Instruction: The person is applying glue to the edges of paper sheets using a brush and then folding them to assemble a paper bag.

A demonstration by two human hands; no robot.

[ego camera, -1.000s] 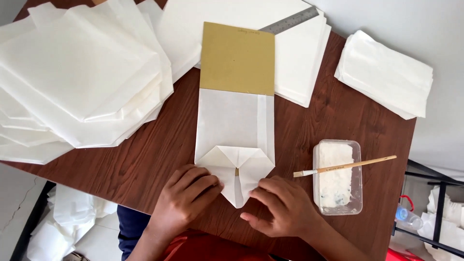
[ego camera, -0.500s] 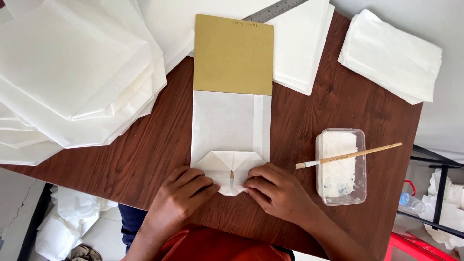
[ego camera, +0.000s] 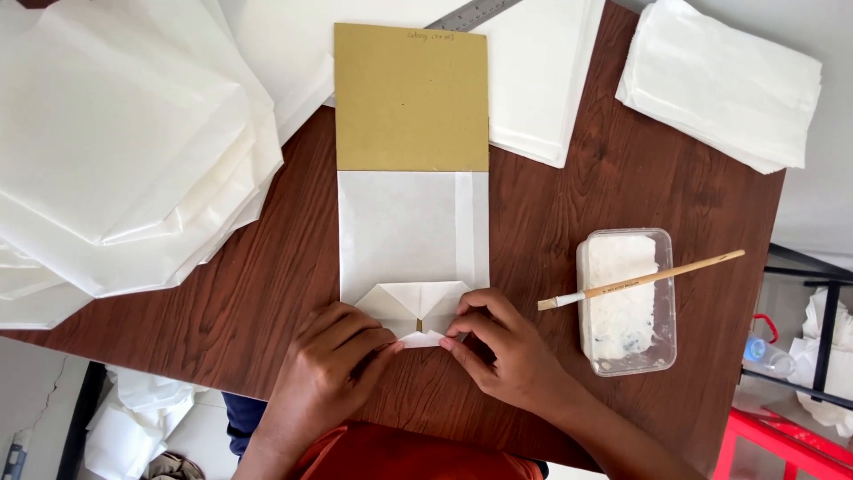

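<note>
A white paper bag (ego camera: 404, 233) lies flat on the brown wooden table (ego camera: 267, 293), with a tan cardboard sheet (ego camera: 411, 98) sticking out of its far end. The bag's near end is folded into a pointed flap (ego camera: 416, 311). My left hand (ego camera: 333, 364) presses the flap's lower left edge with its fingertips. My right hand (ego camera: 498, 342) pinches and folds the flap's lower right edge. Both hands touch the paper, close together at the near table edge.
A clear plastic tub of white paste (ego camera: 626, 302) stands to the right with a wooden brush (ego camera: 640, 280) across it. Stacks of white paper lie at the left (ego camera: 115, 151), back (ego camera: 533, 80) and far right (ego camera: 720, 84). A metal ruler (ego camera: 471, 13) shows at the back.
The pointed tip of the flap has been folded back up toward the bag, making the flap shorter. Both hands moved slightly up and closer over the fold.
</note>
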